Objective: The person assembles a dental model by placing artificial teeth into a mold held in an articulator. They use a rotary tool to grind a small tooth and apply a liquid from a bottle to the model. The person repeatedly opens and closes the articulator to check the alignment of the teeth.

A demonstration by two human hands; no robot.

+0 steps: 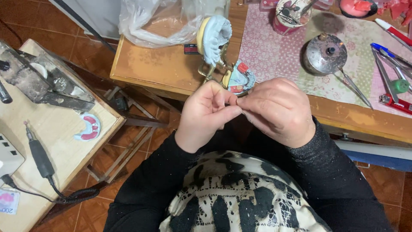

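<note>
1. The left hand and the right hand meet fingertip to fingertip over the person's lap, just in front of the wooden bench. Both are curled nearly closed, thumbs and forefingers pinched together at the meeting point.
2. Whatever they pinch is too small and too covered by the fingers to make out; it may be a single denture tooth or a bit of wax, but I cannot tell.
3. Just behind the hands, at the bench edge, stands a brass dental articulator, its upper blue plaster cast swung open and its lower cast carrying pink wax and teeth.
4. To handle so small a piece well, I judge it wise to keep it low over the lap and close to the lower cast, grip with the fingertip pads, and turn it slowly so it cannot spring away.
5. On the patterned mat sit a small metal spirit burner, a thin metal instrument and tweezers.
6. On the side table to the left lie a second wax denture rim and a black motor handpiece.
</note>
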